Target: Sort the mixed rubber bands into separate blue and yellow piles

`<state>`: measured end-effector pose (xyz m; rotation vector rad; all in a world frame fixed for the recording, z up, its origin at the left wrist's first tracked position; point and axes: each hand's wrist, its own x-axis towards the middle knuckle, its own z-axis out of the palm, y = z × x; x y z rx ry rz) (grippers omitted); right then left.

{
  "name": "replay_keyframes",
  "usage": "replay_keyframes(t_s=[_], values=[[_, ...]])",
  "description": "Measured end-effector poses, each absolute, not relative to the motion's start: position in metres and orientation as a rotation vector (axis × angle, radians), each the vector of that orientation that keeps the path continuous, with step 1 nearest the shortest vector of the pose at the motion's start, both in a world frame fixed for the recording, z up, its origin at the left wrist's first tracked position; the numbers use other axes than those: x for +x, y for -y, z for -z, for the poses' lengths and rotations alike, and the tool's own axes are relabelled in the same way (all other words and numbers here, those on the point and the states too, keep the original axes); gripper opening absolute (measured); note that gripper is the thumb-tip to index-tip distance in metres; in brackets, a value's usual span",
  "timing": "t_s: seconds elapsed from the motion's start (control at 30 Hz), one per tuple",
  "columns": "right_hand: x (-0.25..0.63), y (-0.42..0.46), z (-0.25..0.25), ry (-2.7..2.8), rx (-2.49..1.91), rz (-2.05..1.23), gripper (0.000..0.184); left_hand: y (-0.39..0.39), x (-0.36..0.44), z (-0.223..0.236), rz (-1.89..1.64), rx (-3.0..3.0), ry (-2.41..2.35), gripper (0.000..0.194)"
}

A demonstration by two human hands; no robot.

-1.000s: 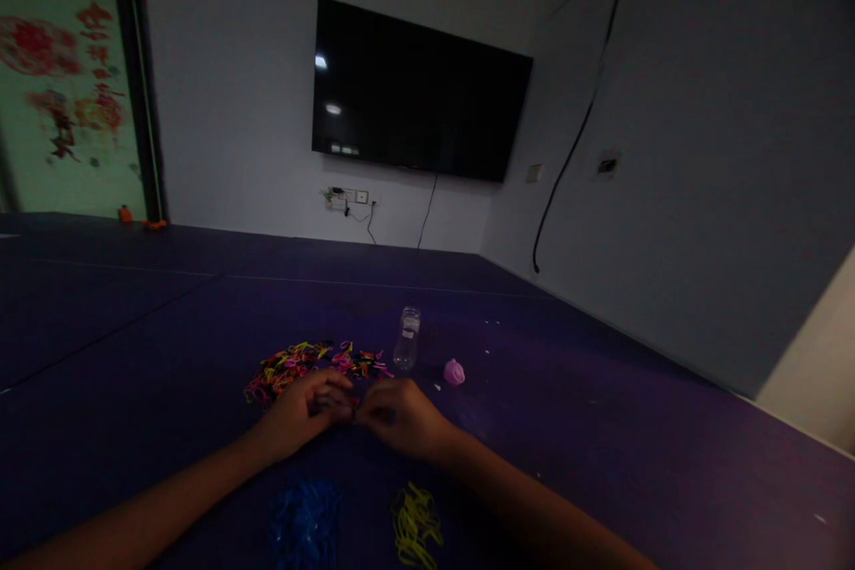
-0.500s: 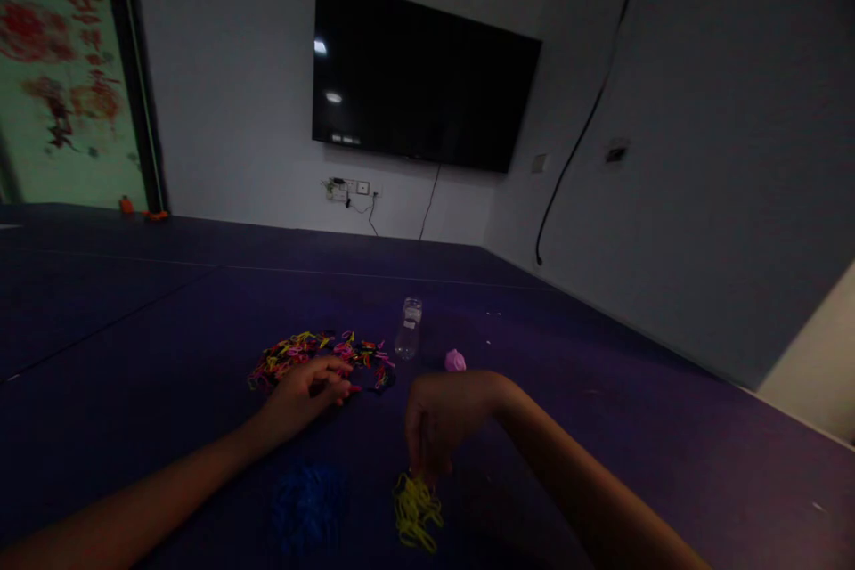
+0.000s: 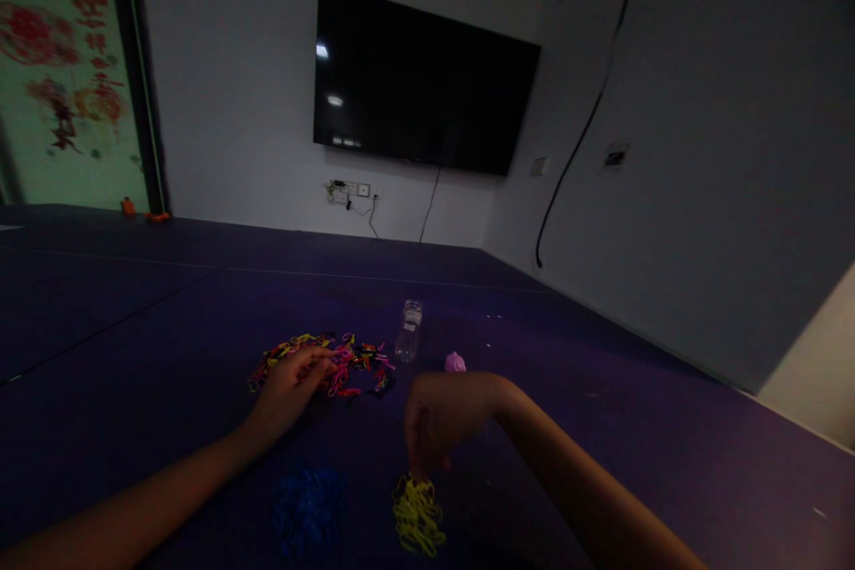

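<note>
A loose heap of small multicoloured rubber bands (image 3: 351,365) lies on the dark purple surface. My left hand (image 3: 294,378) rests at its left side, fingers reaching into the bands and slightly apart from the thumb. My right hand (image 3: 444,419) is bent down at the wrist over a small pile of yellow rubber bands (image 3: 418,518). Its fingers are drawn together, with the tips at the pile's top edge; whatever lies between them is hidden. A pile of blue rubber bands (image 3: 308,508) sits between my forearms.
A clear plastic bottle (image 3: 409,334) lies or stands beyond the heap; I cannot tell which. Behind my right wrist is a small pink object (image 3: 455,362). Tiny white bits (image 3: 492,317) dot the surface farther right. A television (image 3: 424,80) hangs on the far wall.
My left hand has drawn slightly left and back, uncovering pink and red bands in the heap. My right hand stays almost in place over the yellow bands.
</note>
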<state>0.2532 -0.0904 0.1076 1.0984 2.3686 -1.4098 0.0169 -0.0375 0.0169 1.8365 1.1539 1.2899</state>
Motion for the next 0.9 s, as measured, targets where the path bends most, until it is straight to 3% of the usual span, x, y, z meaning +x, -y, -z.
replay_keyframes(t_s=[0.17, 0.33, 0.4, 0.9], values=[[0.249, 0.079, -0.093, -2.766, 1.265, 1.247, 0.013, 0.042, 0.017, -0.022, -1.308, 1.896, -1.149, 0.026], [0.243, 0.054, -0.056, -3.035, 1.744, 0.298, 0.022, 0.04, 0.016, -0.019, -1.35, 1.884, -1.205, 0.025], [0.242, 0.05, -0.043, -3.002, 1.845, 0.106, 0.021, 0.038, 0.016, -0.017, -1.352, 1.856, -1.182, 0.024], [0.236, 0.049, -0.017, -2.935, 1.952, -0.089, 0.018, 0.042, 0.021, -0.023, -1.331, 1.978, -1.175, 0.025]])
